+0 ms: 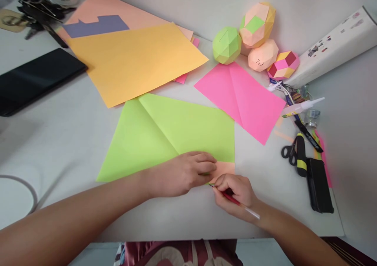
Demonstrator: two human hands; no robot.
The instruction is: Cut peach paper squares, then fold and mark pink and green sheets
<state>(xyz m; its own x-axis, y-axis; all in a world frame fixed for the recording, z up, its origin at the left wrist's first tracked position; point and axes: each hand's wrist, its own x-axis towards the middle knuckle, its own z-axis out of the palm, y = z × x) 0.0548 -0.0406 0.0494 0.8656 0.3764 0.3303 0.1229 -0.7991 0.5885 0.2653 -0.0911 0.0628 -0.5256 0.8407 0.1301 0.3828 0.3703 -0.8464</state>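
My left hand (184, 173) lies on the near right corner of a creased green paper sheet (165, 134), fingers curled and pressing down on a small peach paper piece (225, 168) that sticks out at the sheet's corner. My right hand (235, 195) is closed round a red pen (235, 200), its tip touching the paper edge just beside the peach piece. Both hands sit close together near the table's front edge.
A pink sheet (244, 99) lies to the right, orange (135, 64) and peach sheets behind. Several folded paper balls (255, 38) stand at the back. Scissors (290, 154), a highlighter, a glue bottle (303, 107) and a black case (319, 185) lie at right; a black phone (32, 79) at left.
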